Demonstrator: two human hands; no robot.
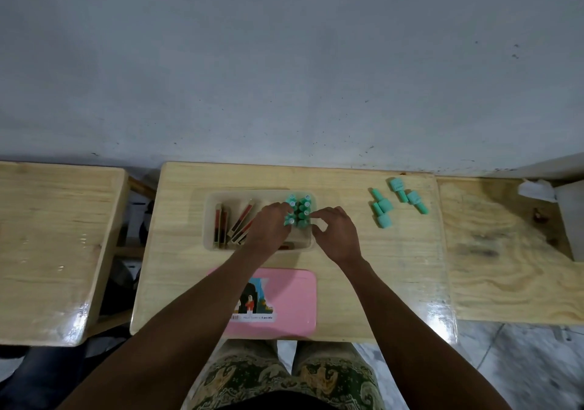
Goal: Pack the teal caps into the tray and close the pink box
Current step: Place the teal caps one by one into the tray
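Note:
A clear tray (211, 217) sits in the middle of the wooden table. Several teal caps (300, 210) stand upright in a cluster at its right end. My left hand (268, 229) reaches into the tray, its fingertips touching the caps on the cluster's left side. My right hand (335, 232) rests at the tray's right rim, fingers bent toward the cluster; whether either hand grips a cap is unclear. Several loose teal caps (384, 212) lie on the table to the right. The pink box lid (290, 302) lies flat near the front edge, partly under my left forearm.
Several dark red and wood-coloured sticks (240, 220) lie in the tray's left part. A second wooden table (47, 235) stands to the left and a plywood board (505, 251) to the right. A grey wall rises behind the table.

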